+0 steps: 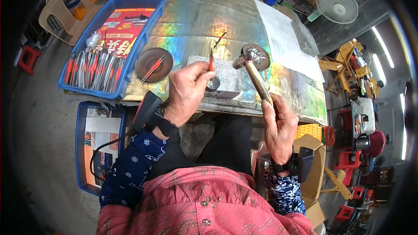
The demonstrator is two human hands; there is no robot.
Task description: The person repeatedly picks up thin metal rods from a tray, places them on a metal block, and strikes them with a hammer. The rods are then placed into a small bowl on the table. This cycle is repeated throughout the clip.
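The fingers (201, 70) of the left hand (186, 91) are pinching a thin red-tipped punch (211, 64) upright, its lower end resting on a small silvery ring (213, 83) that is lying on a grey metal block (222, 78); held this way, the tool appears steadied over the ring so a blow can land squarely on its top. The fingers of the right hand (278, 126) are wrapping closed around the wooden handle of a hammer (254, 76), gripping it low so the head (241, 61) is hanging raised just to the right of the punch, near it but not touching. The ring is sitting directly below the left fingertips and well ahead of the right hand. The block is resting on an iridescent, metal-covered surface (191, 26), seemingly to give a hard backing for striking. Beside it, a round brown dish (153, 64) is holding two more red-handled tools within easy reach of the left hand, and a blue tray (154, 11) farther left is carrying a row of many similar punches. A domed embossed metal piece (257, 55) is lying just behind the hammer head, and a white sheet (287, 43) is covering the right part of the surface.
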